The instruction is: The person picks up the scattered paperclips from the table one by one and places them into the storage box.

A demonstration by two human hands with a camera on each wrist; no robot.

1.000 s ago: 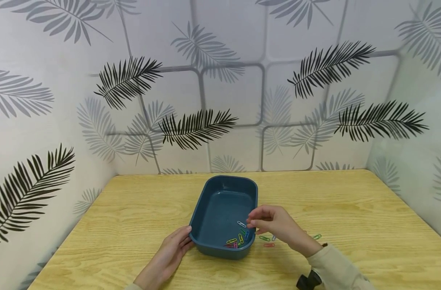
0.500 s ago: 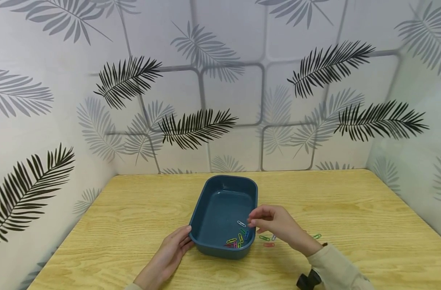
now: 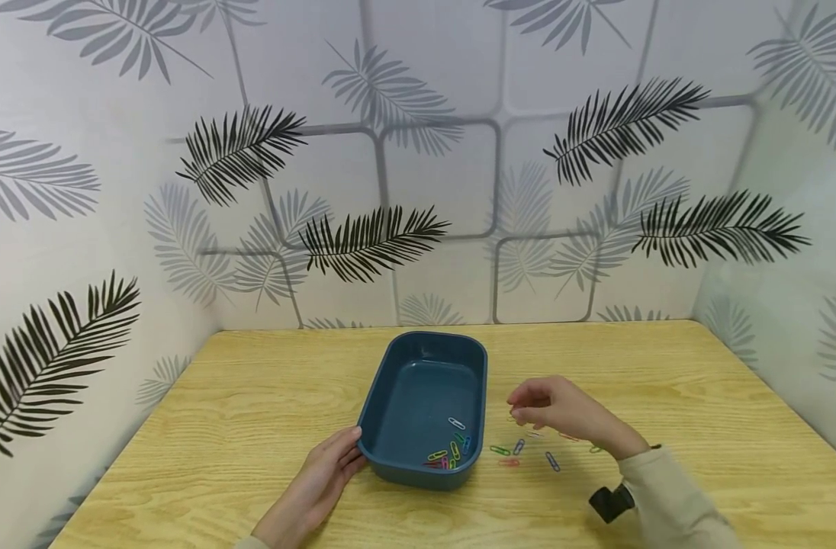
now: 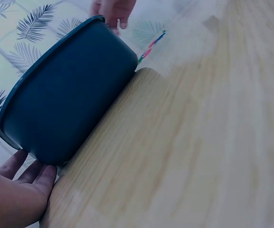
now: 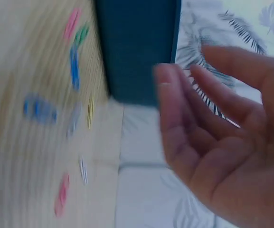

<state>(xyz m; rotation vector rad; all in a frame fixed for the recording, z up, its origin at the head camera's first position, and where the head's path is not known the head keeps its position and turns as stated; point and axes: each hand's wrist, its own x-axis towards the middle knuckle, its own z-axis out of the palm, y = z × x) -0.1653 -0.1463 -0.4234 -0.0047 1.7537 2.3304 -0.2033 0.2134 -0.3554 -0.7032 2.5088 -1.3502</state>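
Note:
A dark blue rectangular tray (image 3: pixel 425 396) stands on the table. Several coloured paper clips, among them a white paper clip (image 3: pixel 457 422) and a yellow paper clip (image 3: pixel 455 450), lie in its near right corner. My left hand (image 3: pixel 316 479) grips the tray's near left corner, thumb at the rim and fingertips against the outer wall, as the left wrist view shows. To the right of the tray, my right hand (image 3: pixel 572 412) hovers over loose paper clips. Its fingers are loosely bent with a gap to the thumb, and nothing shows between them in the right wrist view.
Scattered right of the tray are a green paper clip (image 3: pixel 499 451), a pink paper clip (image 3: pixel 509 463), a blue paper clip (image 3: pixel 553 461) and several others. Behind the wood-grain table (image 3: pixel 287 381) rises a leaf-patterned wall (image 3: pixel 445 183).
My right hand has drawn back from over the tray's right rim to the right, uncovering more paper clips on the table. The left hand and the tray stay put.

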